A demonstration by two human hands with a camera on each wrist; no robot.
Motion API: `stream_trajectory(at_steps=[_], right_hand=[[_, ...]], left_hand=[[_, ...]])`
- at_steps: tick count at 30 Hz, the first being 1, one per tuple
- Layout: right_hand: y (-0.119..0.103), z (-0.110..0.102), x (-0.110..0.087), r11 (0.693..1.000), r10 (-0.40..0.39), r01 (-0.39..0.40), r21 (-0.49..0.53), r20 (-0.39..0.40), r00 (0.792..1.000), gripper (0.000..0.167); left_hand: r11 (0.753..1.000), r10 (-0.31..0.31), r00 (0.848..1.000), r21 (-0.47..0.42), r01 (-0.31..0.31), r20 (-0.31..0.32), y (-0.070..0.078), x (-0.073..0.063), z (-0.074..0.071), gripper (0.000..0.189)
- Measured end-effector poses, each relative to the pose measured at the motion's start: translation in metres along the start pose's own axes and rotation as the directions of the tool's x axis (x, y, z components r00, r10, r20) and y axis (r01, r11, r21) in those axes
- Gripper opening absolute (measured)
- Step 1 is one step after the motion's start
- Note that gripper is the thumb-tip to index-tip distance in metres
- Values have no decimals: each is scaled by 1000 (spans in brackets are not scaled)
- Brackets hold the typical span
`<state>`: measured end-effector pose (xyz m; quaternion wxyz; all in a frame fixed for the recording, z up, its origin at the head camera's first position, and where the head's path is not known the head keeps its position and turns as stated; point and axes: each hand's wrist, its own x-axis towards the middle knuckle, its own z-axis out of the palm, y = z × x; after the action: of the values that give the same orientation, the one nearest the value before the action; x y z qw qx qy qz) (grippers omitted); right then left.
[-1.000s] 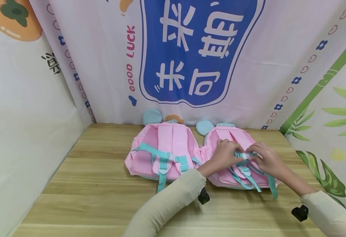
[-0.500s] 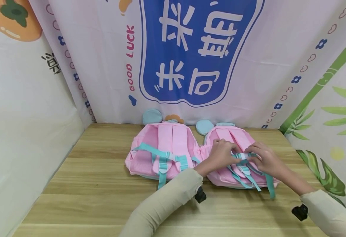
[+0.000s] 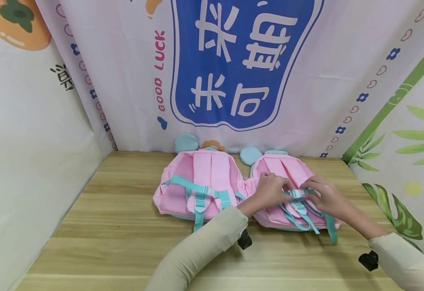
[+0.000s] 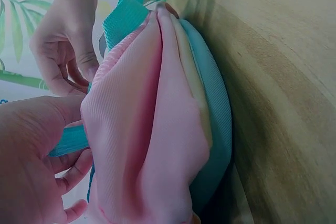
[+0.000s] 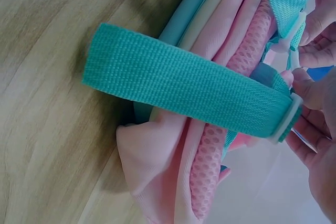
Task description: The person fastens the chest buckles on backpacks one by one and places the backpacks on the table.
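Note:
Two pink backpacks with teal straps lie back side up. Both hands are at the right backpack [image 3: 270, 216], over a teal chest strap with a white buckle [image 3: 297, 193]. My left hand [image 3: 270, 190] pinches the strap left of the buckle; in the left wrist view the teal strap [image 4: 71, 141] runs between thumb and fingers. From the other side, my right hand [image 3: 324, 196] pinches the strap at the buckle's right end. In the right wrist view a loose teal strap end [image 5: 178, 80] with a pale slider hangs in front of the right hand [image 5: 317, 129].
The left backpack [image 3: 177, 202] lies beside the right one, with its teal chest strap across the front. Both rest on a wooden table [image 3: 124, 242] near the back wall cloth [image 3: 132, 101]. Printed cloths also line both sides.
My left hand has shifted slightly left and down, and more of the white buckle shows between the hands. The right hand stays almost in place. The backpacks have not moved visibly.

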<state>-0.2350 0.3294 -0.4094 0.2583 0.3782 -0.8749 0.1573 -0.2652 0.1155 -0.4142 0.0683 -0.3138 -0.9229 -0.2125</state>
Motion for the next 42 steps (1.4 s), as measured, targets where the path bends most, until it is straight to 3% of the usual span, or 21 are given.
stream_trajectory(at_steps=[22, 42], right_hand=[[-1, 3, -7, 996, 85, -83, -24, 128, 988, 33], [0, 5, -9, 996, 91, -87, -32, 144, 985, 33]], left_hand=[[999, -11, 996, 35, 8, 90, -2, -3, 4, 19], [1000, -7, 996, 5, 7, 94, -5, -4, 8, 20]])
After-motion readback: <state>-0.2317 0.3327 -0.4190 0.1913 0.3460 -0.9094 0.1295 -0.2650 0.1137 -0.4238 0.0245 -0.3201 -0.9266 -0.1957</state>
